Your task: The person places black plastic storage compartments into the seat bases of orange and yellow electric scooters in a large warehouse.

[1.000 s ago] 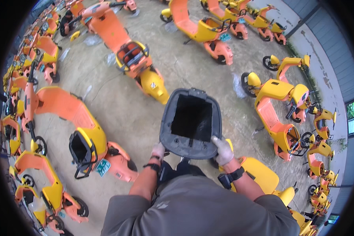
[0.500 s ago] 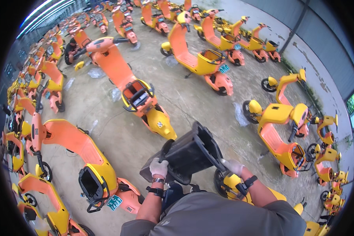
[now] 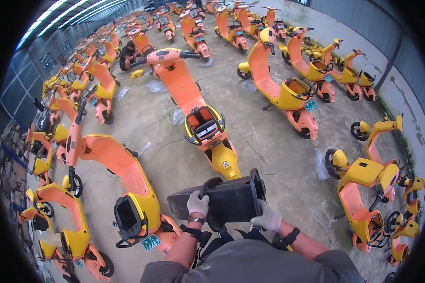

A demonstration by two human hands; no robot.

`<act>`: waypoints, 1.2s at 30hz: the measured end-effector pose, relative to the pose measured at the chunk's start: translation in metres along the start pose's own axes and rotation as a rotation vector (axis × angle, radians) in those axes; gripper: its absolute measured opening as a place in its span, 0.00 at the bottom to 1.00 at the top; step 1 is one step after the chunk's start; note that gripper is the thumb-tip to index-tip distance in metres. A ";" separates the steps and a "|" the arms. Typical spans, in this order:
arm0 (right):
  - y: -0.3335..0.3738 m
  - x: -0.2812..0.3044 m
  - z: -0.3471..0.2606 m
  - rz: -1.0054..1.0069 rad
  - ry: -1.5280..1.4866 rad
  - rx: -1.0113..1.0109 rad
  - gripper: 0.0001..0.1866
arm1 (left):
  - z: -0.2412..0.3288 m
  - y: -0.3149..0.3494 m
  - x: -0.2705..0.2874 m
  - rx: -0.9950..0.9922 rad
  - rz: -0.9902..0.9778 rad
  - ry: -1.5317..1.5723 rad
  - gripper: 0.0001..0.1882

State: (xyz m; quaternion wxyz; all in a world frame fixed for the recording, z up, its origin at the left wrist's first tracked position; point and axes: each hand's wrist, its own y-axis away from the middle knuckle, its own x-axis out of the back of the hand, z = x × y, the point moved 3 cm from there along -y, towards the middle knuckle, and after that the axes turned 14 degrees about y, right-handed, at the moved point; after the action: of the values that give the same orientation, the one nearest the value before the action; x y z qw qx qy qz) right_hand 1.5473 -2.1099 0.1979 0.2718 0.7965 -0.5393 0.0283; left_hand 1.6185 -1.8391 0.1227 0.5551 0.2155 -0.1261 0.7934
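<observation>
In front of my waist I hold a long black plastic tub (image 3: 231, 200), a boxy scooter part with a flanged rim at its right end. It lies nearly level, its narrower end to the left. My left hand (image 3: 198, 203), in a pale glove, is closed round a raised curved edge on the tub's left half. My right hand (image 3: 268, 218), gloved too, grips the rim at the right end; its fingertips are partly hidden. Just beyond the tub stands an orange and yellow scooter (image 3: 224, 160) whose yellow rear end almost meets it in the view.
An orange and yellow scooter (image 3: 141, 203) with a black-lined basket stands close on my left. Another scooter (image 3: 361, 188) is to the right. Rows of scooters reach far back, where a person (image 3: 127, 55) crouches. Clear plastic wrapping (image 3: 321, 165) lies on the concrete floor.
The tub has tipped from a slant to nearly level, its open end turning away from view. My right hand has come lower and a little left. My view has swung left.
</observation>
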 end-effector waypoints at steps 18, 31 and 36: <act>-0.029 -0.001 -0.022 -0.214 0.434 -0.083 0.51 | -0.040 0.013 -0.016 0.192 -0.060 -0.149 0.13; -0.025 0.010 -0.041 -0.091 0.711 -0.053 0.46 | -0.033 0.012 -0.030 0.185 -0.033 -0.013 0.12; -0.034 0.021 -0.033 -0.027 0.594 -0.009 0.45 | -0.029 0.010 -0.029 0.169 -0.038 -0.017 0.12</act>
State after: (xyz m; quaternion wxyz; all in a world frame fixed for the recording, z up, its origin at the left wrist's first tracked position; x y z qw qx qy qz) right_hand 1.5940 -2.1033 0.2197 0.4215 0.7593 -0.4256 0.2542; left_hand 1.6116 -1.8541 0.0832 0.5490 0.2706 -0.0594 0.7886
